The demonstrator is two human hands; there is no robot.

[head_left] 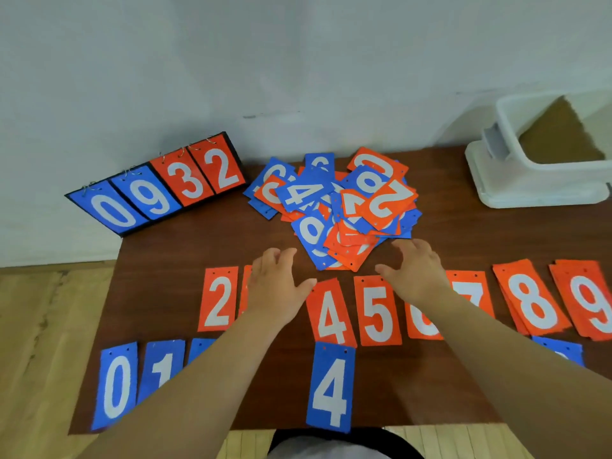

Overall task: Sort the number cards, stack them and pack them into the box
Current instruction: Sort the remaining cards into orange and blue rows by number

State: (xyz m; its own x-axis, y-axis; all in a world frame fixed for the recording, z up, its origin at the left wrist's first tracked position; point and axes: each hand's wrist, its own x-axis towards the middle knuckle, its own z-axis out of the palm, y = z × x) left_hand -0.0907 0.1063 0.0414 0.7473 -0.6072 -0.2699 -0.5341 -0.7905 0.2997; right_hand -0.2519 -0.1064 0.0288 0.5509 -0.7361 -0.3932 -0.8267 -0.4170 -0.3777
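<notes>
Orange and blue number cards lie heaped in a loose pile (334,207) just beyond both hands, faces up and crossing one another. The left hand (275,283) is spread wide, palm down, holding nothing, its fingertips just short of the pile's near edge. The right hand (414,270) is likewise spread and empty, its fingers close to the pile's right side, though I cannot tell whether they touch it. Level with the wrists runs a sorted row: an orange 2 (218,299) left of the left hand, an orange 4 (331,313) and orange 5 (377,309) between the hands, an orange 8 (533,299) and orange 9 (589,303) out past the right forearm. Nearer the person lie a blue 0 (116,385) and blue 1 (162,366) left of the left forearm, and a blue 4 (331,389) between the arms. The white box (530,180) sits well off beyond the right hand, at the brown table's (165,276) far corner, and a scoreboard (159,190) reading 0932 stands beyond the left hand
</notes>
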